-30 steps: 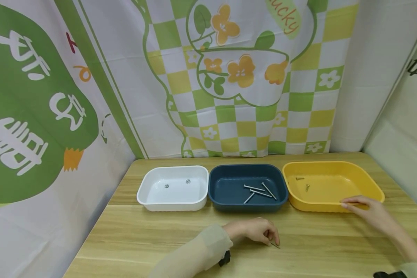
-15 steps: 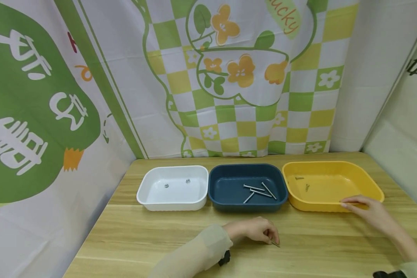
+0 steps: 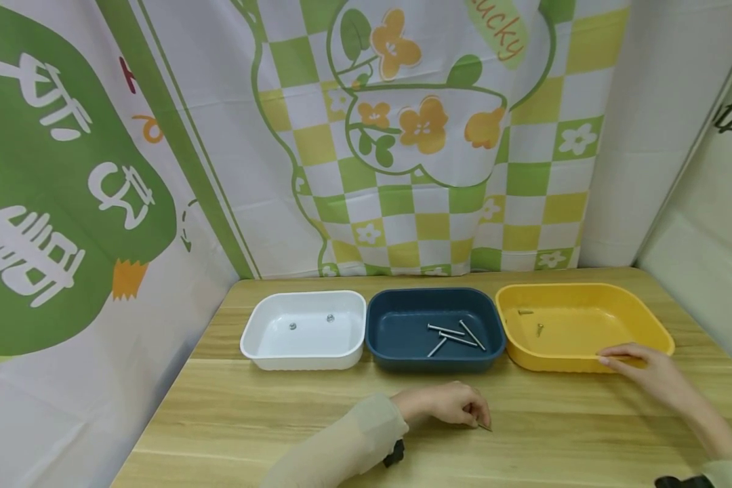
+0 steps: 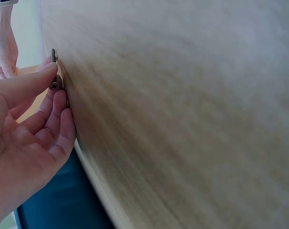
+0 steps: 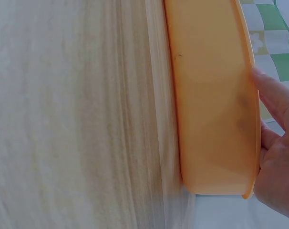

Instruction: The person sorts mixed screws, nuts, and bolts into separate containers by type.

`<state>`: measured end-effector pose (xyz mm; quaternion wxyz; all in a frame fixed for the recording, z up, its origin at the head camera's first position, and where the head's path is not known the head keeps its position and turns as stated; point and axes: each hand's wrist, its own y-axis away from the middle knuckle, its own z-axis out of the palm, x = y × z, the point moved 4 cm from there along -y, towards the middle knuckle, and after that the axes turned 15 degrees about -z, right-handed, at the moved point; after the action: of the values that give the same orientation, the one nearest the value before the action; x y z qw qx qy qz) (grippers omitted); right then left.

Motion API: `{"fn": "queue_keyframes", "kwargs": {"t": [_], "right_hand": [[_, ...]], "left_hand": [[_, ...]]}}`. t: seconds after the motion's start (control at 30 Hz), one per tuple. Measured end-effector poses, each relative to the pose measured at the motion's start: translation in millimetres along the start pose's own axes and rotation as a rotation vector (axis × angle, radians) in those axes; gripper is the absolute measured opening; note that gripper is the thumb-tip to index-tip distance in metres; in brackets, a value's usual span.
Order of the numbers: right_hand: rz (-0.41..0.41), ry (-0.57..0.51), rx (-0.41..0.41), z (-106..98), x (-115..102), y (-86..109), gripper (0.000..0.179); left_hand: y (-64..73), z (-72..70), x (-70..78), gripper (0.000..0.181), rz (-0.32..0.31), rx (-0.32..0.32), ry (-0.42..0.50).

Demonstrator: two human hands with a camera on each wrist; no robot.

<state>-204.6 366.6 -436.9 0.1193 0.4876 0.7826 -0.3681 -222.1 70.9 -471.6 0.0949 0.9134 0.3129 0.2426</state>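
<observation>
My left hand (image 3: 454, 404) is low over the table, in front of the blue tray (image 3: 396, 362). Between its thumb and fingers it pinches a small screw (image 4: 53, 55); in the left wrist view the threaded end points up, the cross-slotted head shows below, and the thumb covers the middle. My right hand (image 3: 649, 373) holds the front rim of the yellow tray (image 5: 216, 119), thumb and fingers on either side of the rim. Two brass-coloured screws (image 3: 539, 330) lie in that tray. Several long silver screws (image 3: 457, 337) lie in the blue tray.
A white tray (image 3: 305, 364) with two small metal nuts (image 3: 293, 327) stands left of the blue one. All three trays stand in a row on the wooden table (image 3: 232, 420). A patterned cloth (image 3: 415, 224) hangs behind the table, with more cloth at both sides.
The screw in my left fingers has shifted slightly in angle. Both hands, the trays and their contents stay in place.
</observation>
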Motion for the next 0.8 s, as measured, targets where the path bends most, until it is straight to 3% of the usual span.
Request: {"fn": "queue_keyframes", "kwargs": {"t": [0.4, 0.8], "right_hand": [[-0.009, 0.015, -0.003, -0.1, -0.7, -1.3, 0.016], [-0.023, 0.012, 0.021, -0.4, -4.2, -0.5, 0.015]], "left_hand": [[0.2, -5.3, 6.1, 0.017, 0.039, 0.055, 0.057], [-4.6, -17.0, 9.6, 0.017, 0.043, 0.189, 0.05]]}}
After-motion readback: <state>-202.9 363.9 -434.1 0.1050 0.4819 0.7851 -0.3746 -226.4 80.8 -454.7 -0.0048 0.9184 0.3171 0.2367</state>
